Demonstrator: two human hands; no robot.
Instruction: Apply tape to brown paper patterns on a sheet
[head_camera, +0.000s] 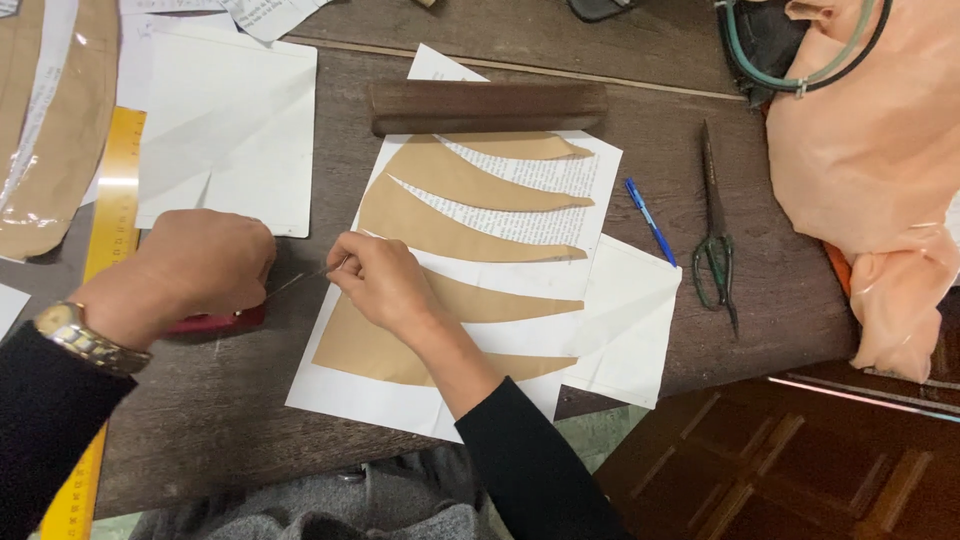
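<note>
- The right hand (378, 277) pinches a thin pin or needle (300, 280) between thumb and forefinger, fingertips pressed together on its right end at the left edge of the white sheet (420, 400).
- The needle's long axis runs low and leftward from that pinch toward the left hand (205, 265), so it lies between the two hands, nearly level with the surface (230, 420).
- The left hand is curled into a loose fist over a small red object (215, 322), pressing on it; whether its fingers also grip the needle's far end cannot be told.
- Brown paper strips (440, 225), curved and tapering to the right, lie fanned on the white sheet just right of the right hand.
- The right hand is the nearer one to the strips; the left sits just beside a yellow ruler (115, 190).
- Farther right, well apart from both hands, lie a blue pen (650, 220) and dark scissors (715, 235); a dark wooden block (488, 106) weighs down the sheet's top edge.
</note>
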